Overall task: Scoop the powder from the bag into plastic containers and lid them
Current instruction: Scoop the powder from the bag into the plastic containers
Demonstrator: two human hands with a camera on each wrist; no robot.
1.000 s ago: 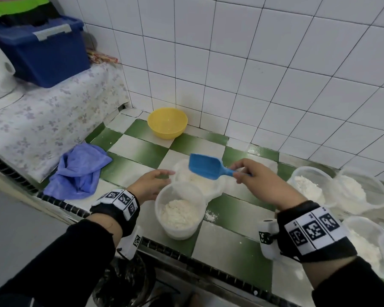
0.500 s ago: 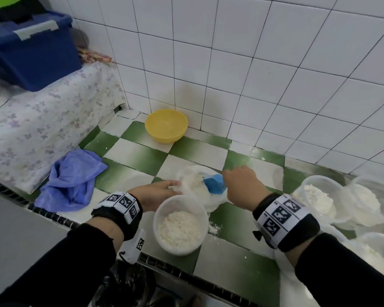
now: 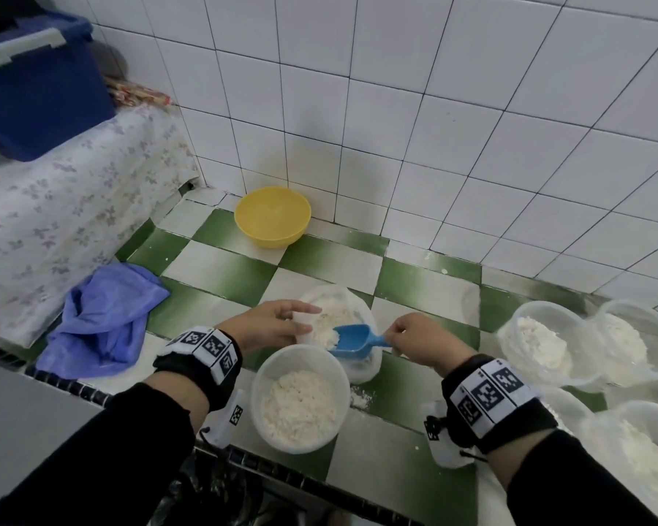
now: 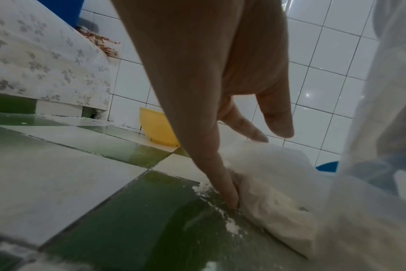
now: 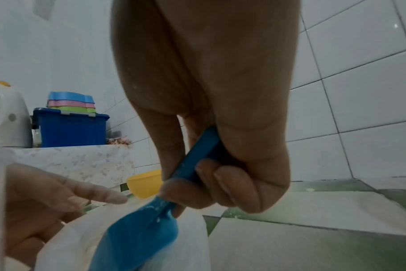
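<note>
Our right hand (image 3: 420, 341) pinches the handle of the blue scoop (image 3: 352, 341), fingers curled round it and thumb on top; the wrist view shows the handle clamped firmly. The scoop's long axis runs roughly level, handle toward our right, bowl pointing left, with a small heap of powder (image 3: 329, 337) in the bowl. The bowl sits at the near lip of the bag (image 3: 335, 298), just above its opening.

Our left hand (image 3: 272, 326) rests against the bag's left edge with fingers nearly straight, one fingertip down on the tile beside it, steadying the bag, not gripping it.

The container (image 3: 300, 398) being filled stands directly toward us from the scoop, touching or almost touching the bag, partly full, no lid on. We judge the next move is a short draw toward us and a tip of the scoop over that rim; the right hand is the one placed for it.

Other containers (image 3: 540, 341) holding powder stand well to the right.
</note>
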